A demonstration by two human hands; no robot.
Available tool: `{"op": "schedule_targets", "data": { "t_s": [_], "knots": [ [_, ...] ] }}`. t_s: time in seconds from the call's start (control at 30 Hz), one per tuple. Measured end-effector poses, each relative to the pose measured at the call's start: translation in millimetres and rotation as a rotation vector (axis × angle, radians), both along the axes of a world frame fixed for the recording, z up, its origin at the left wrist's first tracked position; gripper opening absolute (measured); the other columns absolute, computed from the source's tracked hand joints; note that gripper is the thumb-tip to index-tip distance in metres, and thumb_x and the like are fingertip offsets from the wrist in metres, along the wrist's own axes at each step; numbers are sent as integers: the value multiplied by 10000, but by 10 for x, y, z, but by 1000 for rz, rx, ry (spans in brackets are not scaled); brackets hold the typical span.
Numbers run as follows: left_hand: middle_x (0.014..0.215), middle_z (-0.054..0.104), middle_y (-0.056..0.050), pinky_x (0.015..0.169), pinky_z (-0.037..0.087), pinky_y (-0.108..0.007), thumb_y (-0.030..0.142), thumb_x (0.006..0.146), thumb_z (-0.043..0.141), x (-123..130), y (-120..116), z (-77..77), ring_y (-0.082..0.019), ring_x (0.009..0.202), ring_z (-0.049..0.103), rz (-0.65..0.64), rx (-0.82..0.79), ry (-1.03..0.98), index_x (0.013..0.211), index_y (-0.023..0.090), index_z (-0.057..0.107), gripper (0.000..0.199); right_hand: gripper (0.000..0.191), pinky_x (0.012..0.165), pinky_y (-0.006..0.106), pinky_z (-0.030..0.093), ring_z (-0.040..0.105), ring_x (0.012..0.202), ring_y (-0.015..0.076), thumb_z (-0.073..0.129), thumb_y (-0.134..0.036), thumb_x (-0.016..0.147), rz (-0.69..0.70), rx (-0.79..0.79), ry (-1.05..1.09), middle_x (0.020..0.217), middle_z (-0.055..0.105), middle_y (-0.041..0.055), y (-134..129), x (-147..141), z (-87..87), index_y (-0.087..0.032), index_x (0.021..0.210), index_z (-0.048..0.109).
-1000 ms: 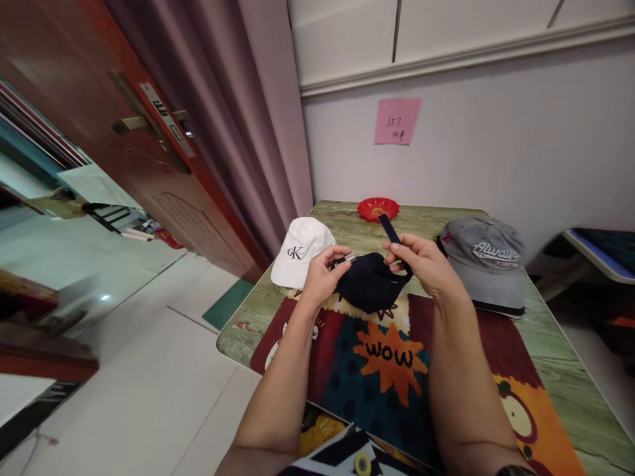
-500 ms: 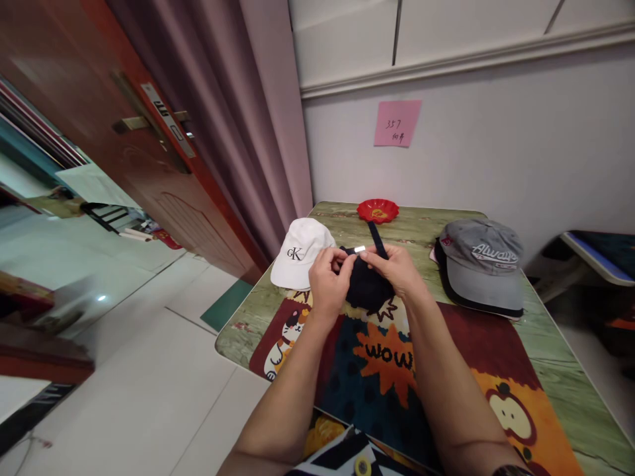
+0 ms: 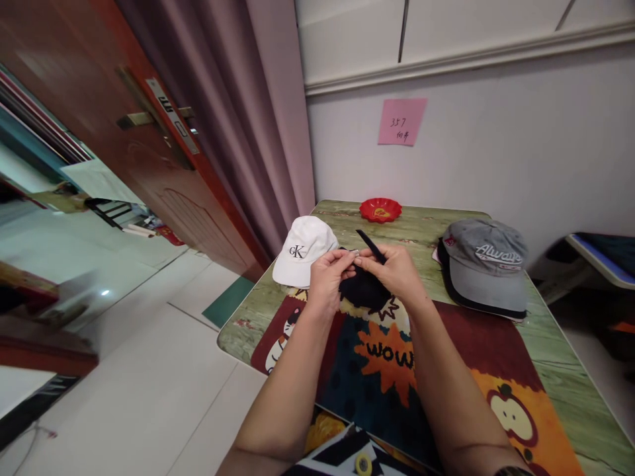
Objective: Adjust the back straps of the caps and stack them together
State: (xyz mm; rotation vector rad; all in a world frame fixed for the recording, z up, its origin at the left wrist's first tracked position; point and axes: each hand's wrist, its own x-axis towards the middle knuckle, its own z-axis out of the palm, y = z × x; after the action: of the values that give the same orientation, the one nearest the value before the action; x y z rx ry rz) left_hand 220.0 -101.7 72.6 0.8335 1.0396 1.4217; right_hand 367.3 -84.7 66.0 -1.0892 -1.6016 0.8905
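Observation:
Both hands meet over a black cap (image 3: 364,291), which rests on the patterned mat beneath the fingers. My left hand (image 3: 326,276) is closed in a pinch at the back of the cap, by a small metal buckle (image 3: 354,252) that is mostly covered by fingertips. With thumb and fingers together, my right hand (image 3: 397,270) grips the cap's black strap (image 3: 370,245), whose loose end sticks up toward the far left. Just left of my left hand sits a white cap (image 3: 303,251) with black letters. How far the strap passes through the buckle is hidden.
Stacked caps, a grey one (image 3: 485,254) on top, stand at the right of the wooden-patterned table (image 3: 560,344). A red scalloped dish (image 3: 380,210) is at the back. The colourful mat (image 3: 367,383) lies under my forearms. A door (image 3: 163,165) and curtain (image 3: 268,119) border the left.
The strap's loose end has tilted to the left and shows shorter above my right hand. My fingertips have drawn together, covering more of the shiny buckle. The view has shifted slightly.

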Motion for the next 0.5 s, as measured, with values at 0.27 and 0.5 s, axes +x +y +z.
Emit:
{"op": "schedule_targets", "data": {
  "t_s": [0.27,0.5],
  "knots": [
    [734,664,3,745,515,-239,309,631,865,-116,100,-100,-100,710,638,-10,-33,-88,746,149,662,283,398,530,259,373,514,537,135,471,-533,963,-98,96,34,631,605,2,-34,64,86,-214,982,707],
    [710,678,-7,696,527,-254,225,649,838,-187,182,-242,-115,660,653,-44,-203,-233,782,162,640,248,399,594,283,384,573,625,172,447,-491,978,-83,109,-179,684,654,23,-57,56,103,-216,1004,736]
  ]
}}
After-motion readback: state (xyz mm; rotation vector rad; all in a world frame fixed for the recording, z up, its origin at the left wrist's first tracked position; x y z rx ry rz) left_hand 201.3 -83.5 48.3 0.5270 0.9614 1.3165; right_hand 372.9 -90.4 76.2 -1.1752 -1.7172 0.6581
